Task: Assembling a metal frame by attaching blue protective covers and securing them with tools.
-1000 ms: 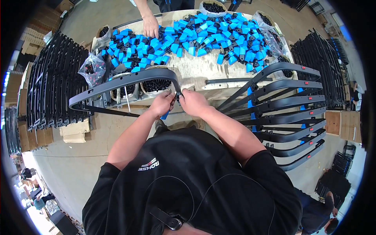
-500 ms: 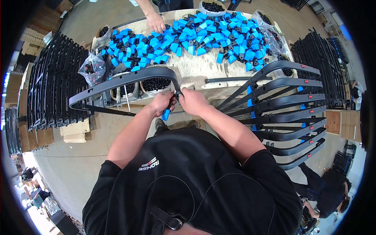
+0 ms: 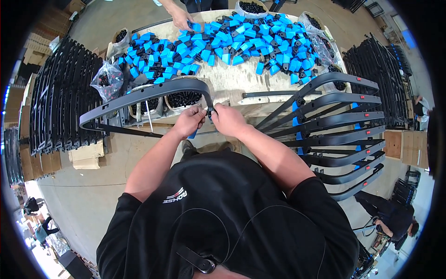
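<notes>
My left hand and my right hand meet at the right end of a long curved dark grey frame piece that reaches out to the left. Both hands grip that end, fingers closed around it. A small blue plastic part shows just below my left hand. Behind the hands, a wooden table carries a wide heap of blue and black plastic clips.
Finished grey frames with blue clips are stacked at my right. Black frames lean in rows at the left and far right. Tubs of black screws stand on the table edge. Another person's hand reaches into the clips.
The other person's hand has shifted right along the far side of the clip heap. My hands stay on the frame end with barely any movement.
</notes>
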Demonstrator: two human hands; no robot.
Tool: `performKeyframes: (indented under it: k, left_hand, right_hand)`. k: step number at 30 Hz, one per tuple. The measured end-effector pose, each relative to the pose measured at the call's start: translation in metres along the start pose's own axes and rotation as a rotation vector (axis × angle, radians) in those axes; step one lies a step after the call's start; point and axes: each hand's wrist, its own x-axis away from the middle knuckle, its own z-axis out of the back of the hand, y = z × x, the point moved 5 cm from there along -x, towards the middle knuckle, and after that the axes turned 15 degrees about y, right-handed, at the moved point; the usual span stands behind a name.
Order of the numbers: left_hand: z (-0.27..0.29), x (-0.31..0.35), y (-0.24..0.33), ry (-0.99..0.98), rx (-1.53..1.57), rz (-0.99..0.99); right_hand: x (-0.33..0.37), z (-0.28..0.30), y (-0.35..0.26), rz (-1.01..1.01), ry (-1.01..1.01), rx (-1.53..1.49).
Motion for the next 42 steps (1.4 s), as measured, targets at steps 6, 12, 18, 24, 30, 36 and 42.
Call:
performKeyframes:
  k: [6,12,18,24,30,36,42]
  left_hand:
    - [-0.003,0.0,0.003,0.025,-0.032,-0.003]
    - [0.004,-0.003,0.002,0.062,-0.233,-0.193]
    - [0.003,0.007,0.003,0.236,-0.23,-0.392]
    - [0.003,0.013,0.015,0.217,-0.086,-0.498]
    - [-0.001,0.007,0.009,0.265,-0.1,0.141]
    - [-0.005,0.006,0.007,0.129,0.158,-0.015]
    - [-0.012,0.008,0.017,0.158,-0.01,0.185]
  right_hand:
    - [0.0,-0.002,0.002,0.01,-0.003,0.001]
    - [-0.001,-0.003,0.001,0.003,-0.023,0.01]
    - [-0.001,-0.001,0.001,0.008,-0.007,0.002]
    - [0.0,-0.002,0.003,0.001,-0.008,-0.007]
    - [-0.001,0.0,0.002,-0.014,-0.026,-0.026]
    - [-0.001,-0.002,0.003,-0.01,-0.037,-0.01]
    - [-0.002,-0.001,0.005,-0.01,-0.04,-0.026]
